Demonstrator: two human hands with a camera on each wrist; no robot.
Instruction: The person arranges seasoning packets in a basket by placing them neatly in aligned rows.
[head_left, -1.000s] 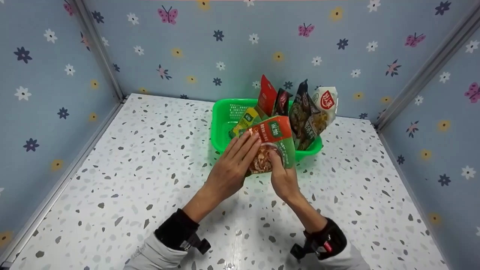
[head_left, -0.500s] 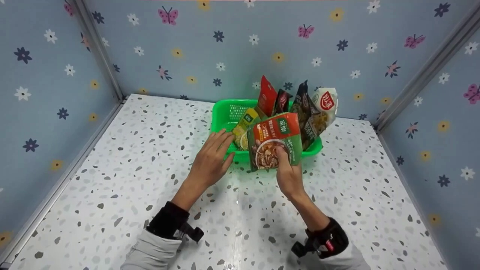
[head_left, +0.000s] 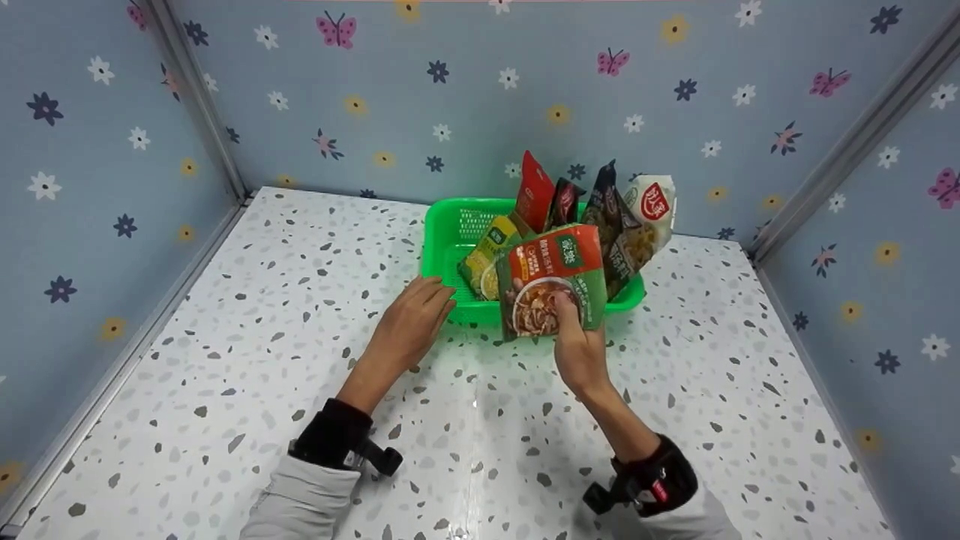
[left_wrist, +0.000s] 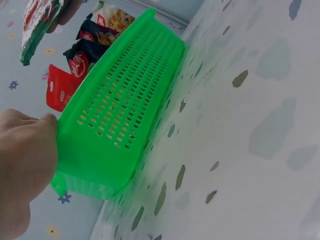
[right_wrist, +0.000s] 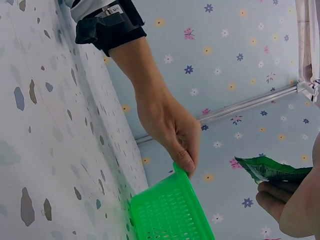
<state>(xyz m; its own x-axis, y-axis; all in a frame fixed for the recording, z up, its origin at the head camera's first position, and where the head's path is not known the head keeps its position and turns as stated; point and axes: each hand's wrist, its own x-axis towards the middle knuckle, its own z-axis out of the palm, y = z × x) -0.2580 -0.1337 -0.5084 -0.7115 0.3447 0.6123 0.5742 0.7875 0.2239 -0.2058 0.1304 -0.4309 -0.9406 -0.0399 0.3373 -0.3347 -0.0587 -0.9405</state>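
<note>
A green plastic basket (head_left: 480, 313) with perforated walls stands on the speckled table. My left hand (head_left: 405, 324) holds its front left corner; in the right wrist view the thumb (right_wrist: 185, 161) and fingers of that hand pinch the rim. Over the front of the basket, my right hand (head_left: 581, 360) grips a red and green food packet (head_left: 551, 262), with the thumb across its front and the fingers behind it. A yellow packet (head_left: 491, 247) leans inside the basket, partly hidden by the held one.
Behind the held packet, a red packet (head_left: 534, 196), dark packets (head_left: 601, 214) and a white-topped packet (head_left: 652, 201) stand up in the basket. A flowered wall panel (head_left: 480, 105) rises close behind it, and more panels flank the table (head_left: 300, 322).
My left hand has come off the packet and moved left and down to the basket's corner. The packet has shifted slightly right in my right hand, uncovering more of the yellow one.
</note>
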